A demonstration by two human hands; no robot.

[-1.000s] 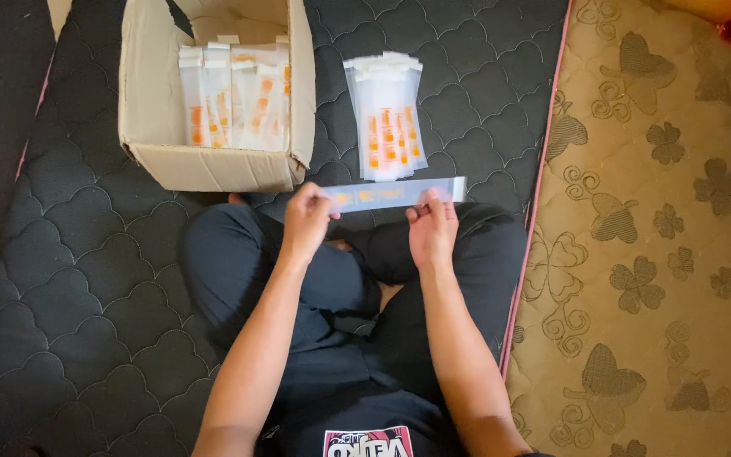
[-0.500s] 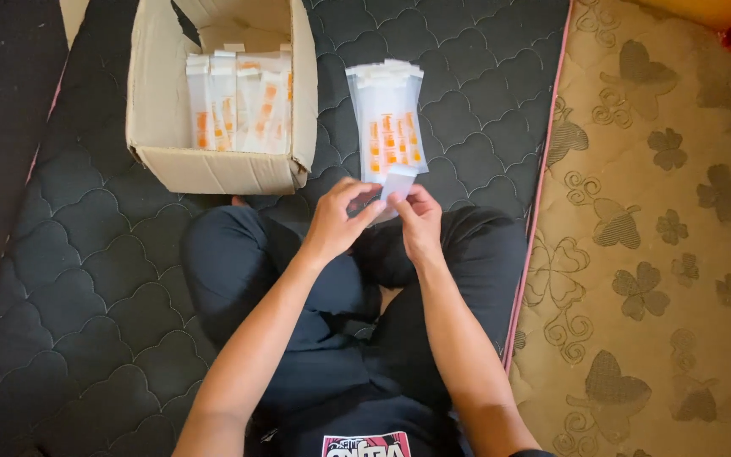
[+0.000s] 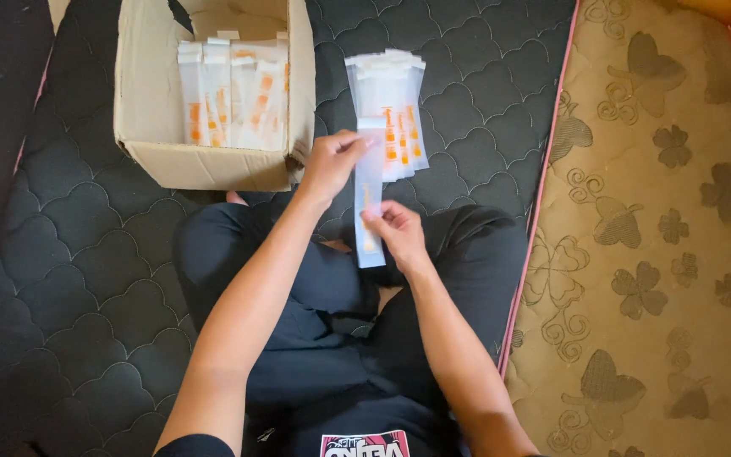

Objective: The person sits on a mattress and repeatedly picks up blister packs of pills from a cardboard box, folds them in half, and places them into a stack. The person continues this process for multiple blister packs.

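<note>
You turned the long clear packet (image 3: 369,193) upright since before; your left hand (image 3: 332,162) pinched its top, your right hand (image 3: 395,234) its lower part, both grips closed, beside the packet stack (image 3: 387,106).

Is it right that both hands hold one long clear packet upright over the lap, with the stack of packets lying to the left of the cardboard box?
Not quite. The head view shows the stack of packets lying to the right of the cardboard box, not left. The left hand and right hand do hold one long clear packet upright over the lap.
</note>
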